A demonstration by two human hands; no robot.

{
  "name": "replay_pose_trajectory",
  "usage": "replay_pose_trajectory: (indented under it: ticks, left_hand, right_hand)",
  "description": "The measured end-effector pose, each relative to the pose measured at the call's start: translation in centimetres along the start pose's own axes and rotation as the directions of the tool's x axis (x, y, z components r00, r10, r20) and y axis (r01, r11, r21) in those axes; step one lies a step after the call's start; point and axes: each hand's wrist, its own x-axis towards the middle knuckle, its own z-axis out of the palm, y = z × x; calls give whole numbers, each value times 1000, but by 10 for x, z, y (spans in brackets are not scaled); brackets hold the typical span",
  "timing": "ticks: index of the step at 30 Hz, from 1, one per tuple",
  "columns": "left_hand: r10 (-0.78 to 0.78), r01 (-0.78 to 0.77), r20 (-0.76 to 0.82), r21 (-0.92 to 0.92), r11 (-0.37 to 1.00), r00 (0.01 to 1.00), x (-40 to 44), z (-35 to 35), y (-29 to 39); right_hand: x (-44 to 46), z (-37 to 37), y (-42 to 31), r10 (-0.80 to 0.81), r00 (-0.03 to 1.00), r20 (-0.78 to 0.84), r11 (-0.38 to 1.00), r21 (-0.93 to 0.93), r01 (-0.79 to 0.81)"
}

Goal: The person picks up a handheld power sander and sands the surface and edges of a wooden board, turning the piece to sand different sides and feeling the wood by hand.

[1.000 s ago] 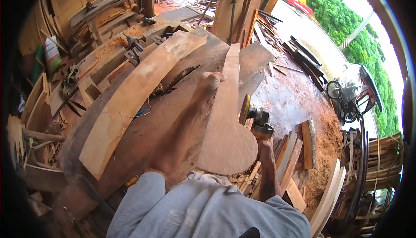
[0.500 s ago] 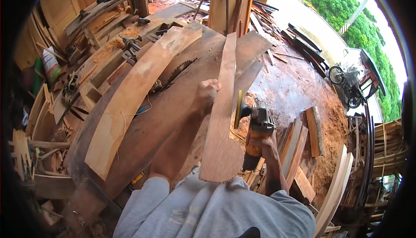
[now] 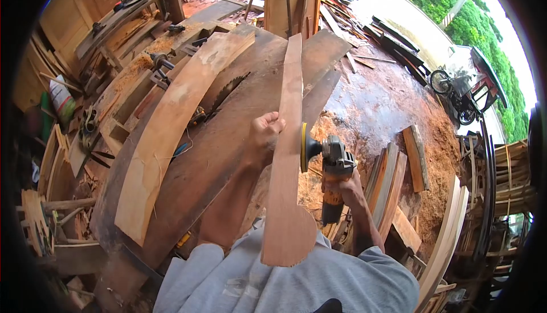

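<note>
A long, shaped wooden board (image 3: 288,142), narrow at the far end and widening to a rounded foot, runs from the bench to against the grey shirt. My left hand (image 3: 266,132) is closed at its left edge, with the fingertips partly hidden. In my right hand (image 3: 343,183) is an angle grinder (image 3: 337,162) with a black and yellow body, fingers wrapped around it. Its yellow-rimmed sanding disc (image 3: 305,148) stands upright against the board's right edge, midway along.
A wide curved plank (image 3: 182,119) lies left of my left arm on a dark board (image 3: 228,159). A toothed circular blade (image 3: 231,91) sticks up beside it. Wood offcuts (image 3: 384,187) and sawdust (image 3: 441,199) cover the ground at right. A motorcycle (image 3: 461,93) stands beyond.
The grinder's disc has moved left, from just off the board's right edge to against it. The board's wide end now sits lower in view, and the whole scene has shifted slightly left.
</note>
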Motion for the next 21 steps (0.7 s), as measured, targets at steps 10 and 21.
replay_pose_trajectory:
  ticks: [10,21]
  left_hand:
    - [10,-11,11,39,999,1000,-11,-13,-15]
    - [5,-5,20,14,1000,1000,-31,-8,-9]
  right_hand:
    - [56,-17,25,-1,1000,4,997,78,1]
    - [111,-27,31,-21,1000,21,999,49,20]
